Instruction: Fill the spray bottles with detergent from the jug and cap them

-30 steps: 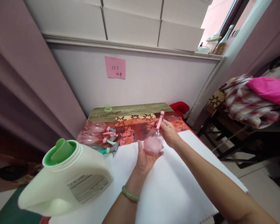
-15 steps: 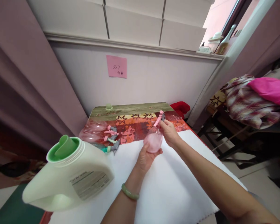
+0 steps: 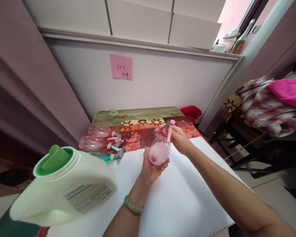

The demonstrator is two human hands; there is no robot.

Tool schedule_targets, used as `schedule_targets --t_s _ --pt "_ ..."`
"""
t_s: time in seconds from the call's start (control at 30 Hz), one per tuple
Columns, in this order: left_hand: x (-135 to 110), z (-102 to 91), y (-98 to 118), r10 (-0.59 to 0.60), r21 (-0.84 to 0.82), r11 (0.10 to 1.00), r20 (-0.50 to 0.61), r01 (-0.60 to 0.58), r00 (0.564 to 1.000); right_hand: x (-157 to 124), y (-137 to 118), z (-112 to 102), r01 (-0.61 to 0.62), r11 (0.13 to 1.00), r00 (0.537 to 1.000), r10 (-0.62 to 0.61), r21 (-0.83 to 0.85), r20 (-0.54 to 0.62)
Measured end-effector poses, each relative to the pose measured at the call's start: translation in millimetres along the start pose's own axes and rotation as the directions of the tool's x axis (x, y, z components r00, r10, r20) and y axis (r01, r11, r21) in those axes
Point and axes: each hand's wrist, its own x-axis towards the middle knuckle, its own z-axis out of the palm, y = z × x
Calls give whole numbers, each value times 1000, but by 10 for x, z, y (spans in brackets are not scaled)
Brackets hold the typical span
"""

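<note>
A clear pink spray bottle (image 3: 160, 153) with whitish, cloudy contents is tilted above the white sheet, its top leaning to the right. My left hand (image 3: 151, 169) cups the lower body from below, fingers wrapped round it, with a green bangle on the wrist. At the neck, my right hand (image 3: 179, 138) grips the pink and grey spray head (image 3: 170, 125). Some of the right fingers are behind the head and partly hidden. The long pink trigger hangs on the right side of the bottle.
On the left stands a large pale green jug (image 3: 88, 177) with an open green spout. Behind it lie pink spray bottles (image 3: 96, 138) and a teal spray bottle (image 3: 105, 156). A small green cap (image 3: 113, 112) sits at the table's back; a white sheet (image 3: 182, 197) covers the front.
The spray head has turned, so its trigger has swung from the left side to the right. The right hand's fingers have shifted round the head. The view has moved slightly.
</note>
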Motion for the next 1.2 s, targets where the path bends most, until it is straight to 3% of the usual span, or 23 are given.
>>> schedule_targets --t_s 0.1,0.37,0.63,0.87,0.93,1.0,1.1,1.2 --pt "-11 22 10 -34 -1 999 33 34 999 4 18 1 -1 998 1000 2 57 -18" --pt "-53 110 32 7 -50 999 54 -4 999 -4 42 -14 20 991 1000 -20 130 2" --pt "-59 64 22 -88 -72 993 35 90 996 -55 136 73 50 989 998 -44 142 -46" --pt "2 74 -114 174 57 984 -47 -171 984 -52 201 7 67 998 991 -64 21 -114" --pt "23 69 -158 303 151 945 -70 -290 951 -57 206 13 80 997 986 -77 12 -145" --pt "40 56 -186 457 295 861 -88 -415 885 -64 212 34 90 996 979 -86 12 -185" --pt "56 40 -192 692 564 626 -84 -539 716 -79 223 74 83 996 968 -77 17 -238" --pt "64 41 -174 834 713 419 -57 -563 549 -95 239 99 77 997 960 -66 29 -272"
